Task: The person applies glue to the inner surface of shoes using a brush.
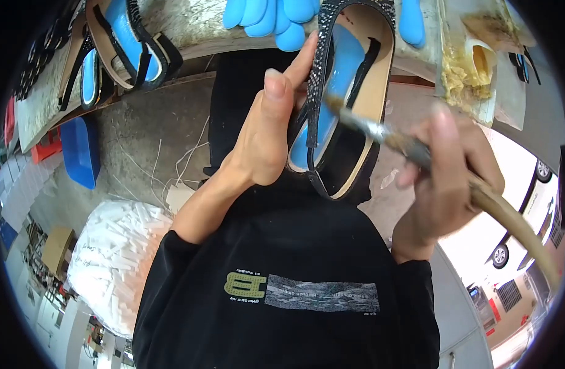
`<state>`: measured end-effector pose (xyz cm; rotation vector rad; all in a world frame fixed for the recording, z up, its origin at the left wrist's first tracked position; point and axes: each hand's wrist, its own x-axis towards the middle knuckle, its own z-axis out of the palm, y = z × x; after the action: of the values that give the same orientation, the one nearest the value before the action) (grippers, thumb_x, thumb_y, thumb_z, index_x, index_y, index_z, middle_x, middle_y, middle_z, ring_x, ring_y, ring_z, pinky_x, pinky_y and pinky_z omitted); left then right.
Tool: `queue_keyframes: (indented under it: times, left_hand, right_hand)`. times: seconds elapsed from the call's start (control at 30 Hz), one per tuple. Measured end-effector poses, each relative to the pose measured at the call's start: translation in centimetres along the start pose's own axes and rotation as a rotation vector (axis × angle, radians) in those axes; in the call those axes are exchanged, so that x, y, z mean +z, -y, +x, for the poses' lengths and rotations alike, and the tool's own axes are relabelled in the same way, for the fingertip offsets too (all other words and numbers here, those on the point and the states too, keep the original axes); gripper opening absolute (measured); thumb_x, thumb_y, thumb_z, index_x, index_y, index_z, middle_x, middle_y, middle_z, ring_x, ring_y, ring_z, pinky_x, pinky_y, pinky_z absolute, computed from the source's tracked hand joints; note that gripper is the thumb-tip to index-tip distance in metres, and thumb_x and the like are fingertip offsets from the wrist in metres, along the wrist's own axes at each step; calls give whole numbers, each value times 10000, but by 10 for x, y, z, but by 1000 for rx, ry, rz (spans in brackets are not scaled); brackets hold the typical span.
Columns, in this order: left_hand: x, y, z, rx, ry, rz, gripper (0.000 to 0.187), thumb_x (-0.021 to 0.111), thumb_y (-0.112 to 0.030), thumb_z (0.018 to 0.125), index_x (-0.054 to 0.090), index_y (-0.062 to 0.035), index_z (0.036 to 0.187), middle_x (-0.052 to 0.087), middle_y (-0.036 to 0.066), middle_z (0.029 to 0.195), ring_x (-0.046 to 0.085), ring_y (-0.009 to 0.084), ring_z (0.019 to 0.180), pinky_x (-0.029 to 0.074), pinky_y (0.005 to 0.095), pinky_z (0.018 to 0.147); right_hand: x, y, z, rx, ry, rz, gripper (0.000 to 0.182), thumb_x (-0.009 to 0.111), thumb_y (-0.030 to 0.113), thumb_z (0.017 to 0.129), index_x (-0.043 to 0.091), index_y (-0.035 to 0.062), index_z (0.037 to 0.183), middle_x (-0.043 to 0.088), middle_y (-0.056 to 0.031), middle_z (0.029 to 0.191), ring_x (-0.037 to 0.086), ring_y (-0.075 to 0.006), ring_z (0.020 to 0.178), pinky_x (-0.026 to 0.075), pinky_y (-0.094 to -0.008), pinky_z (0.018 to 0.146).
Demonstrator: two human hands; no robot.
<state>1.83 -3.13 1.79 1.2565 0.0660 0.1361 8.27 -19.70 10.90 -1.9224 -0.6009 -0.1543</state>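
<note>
My left hand [267, 123] grips the side of a black shoe [322, 58] with small sparkling studs along its straps and a beige inside. Its thumb sticks up and the fingers go behind the shoe, partly hidden. A shiny blue insole [347, 58] shows inside. My right hand [451, 169], slightly blurred, is closed around a long-handled brush [411, 150] with a metal collar. The brush's brownish bristles point at the blue insole and overlap the shoe's edge in this view.
Blue insole pads [270, 21] lie on the worn bench [190, 24], another pad [411, 24] to the right. Yellowish glue crusts a container [479, 64] at upper right. More sandals [131, 46] sit at upper left. Below are a blue bin [80, 150] and a bag of white pieces [119, 258].
</note>
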Motion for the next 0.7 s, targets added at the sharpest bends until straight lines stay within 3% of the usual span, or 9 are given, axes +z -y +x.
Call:
queue_keyframes:
  times: [0.1, 0.17, 0.23, 0.3, 0.33, 0.4, 0.47, 0.57, 0.7]
  left_hand:
    - [-5, -2, -3, -65, 66, 38, 803, 69, -595, 1038, 249, -7, 1555, 481, 202, 1463, 536, 327, 1245, 414, 367, 1030]
    - [-4, -9, -1, -110, 78, -55, 825, 66, -620, 1026, 247, -15, 1557, 467, 191, 1479, 530, 318, 1259, 418, 365, 1031]
    - [-3, -17, 4, -144, 84, -147, 847, 63, -644, 1014, 245, -22, 1560, 454, 181, 1495, 525, 309, 1274, 423, 364, 1033]
    - [0, -26, 6, -191, 56, -98, 898, 61, -687, 987, 271, -18, 1547, 497, 182, 1442, 564, 289, 1180, 457, 355, 960]
    - [2, -30, 6, -236, 24, -52, 949, 59, -730, 959, 298, -14, 1534, 540, 183, 1389, 603, 270, 1086, 491, 347, 887]
    - [5, -35, 9, -324, -42, 42, 1052, 55, -815, 903, 350, -6, 1509, 626, 186, 1283, 681, 231, 899, 559, 329, 741]
    - [4, -36, 9, -338, -34, 34, 1054, 64, -818, 902, 364, -2, 1498, 632, 186, 1266, 681, 231, 890, 559, 327, 733]
    - [1, -37, 10, -356, -1, 10, 1060, 90, -826, 898, 404, 11, 1467, 651, 188, 1215, 682, 231, 864, 559, 322, 709]
    - [-8, -32, 7, -290, 92, -91, 929, 56, -721, 968, 285, -24, 1539, 509, 167, 1424, 555, 275, 1189, 471, 347, 937]
  right_hand:
    - [-13, 3, 6, 282, -68, 335, 164, 593, 89, 967, 669, 17, 842, 595, -44, 578, 449, -74, 357, 366, -187, 376]
    - [-8, -14, 24, 238, 171, 429, 264, 568, 187, 995, 696, -44, 990, 619, -61, 628, 416, -53, 349, 323, -179, 356]
    - [3, -7, 40, 457, 309, 198, 259, 582, 179, 985, 715, -43, 976, 652, -56, 698, 421, -45, 366, 308, -177, 355]
    - [6, -22, 60, 496, 4, 29, 243, 602, 175, 967, 727, -25, 908, 668, -51, 732, 411, -43, 368, 294, -168, 357]
    - [6, -23, 59, 495, 6, 30, 243, 602, 175, 967, 727, -25, 908, 668, -51, 732, 411, -43, 368, 294, -168, 357]
    - [10, -25, 57, 441, 71, 742, 233, 737, 54, 834, 634, -3, 633, 603, -96, 513, 441, -102, 318, 354, -192, 311]
    - [14, -9, 45, 649, 308, 444, 264, 685, 65, 864, 622, -6, 618, 594, -103, 506, 404, -110, 288, 324, -205, 285]
    - [10, -29, 59, 489, 244, 440, 257, 670, 67, 871, 624, -7, 629, 591, -101, 511, 393, -120, 280, 319, -209, 281]
    - [-2, -80, 77, 337, 102, 438, 244, 654, 71, 875, 625, -11, 647, 588, -103, 521, 385, -133, 272, 316, -214, 276]
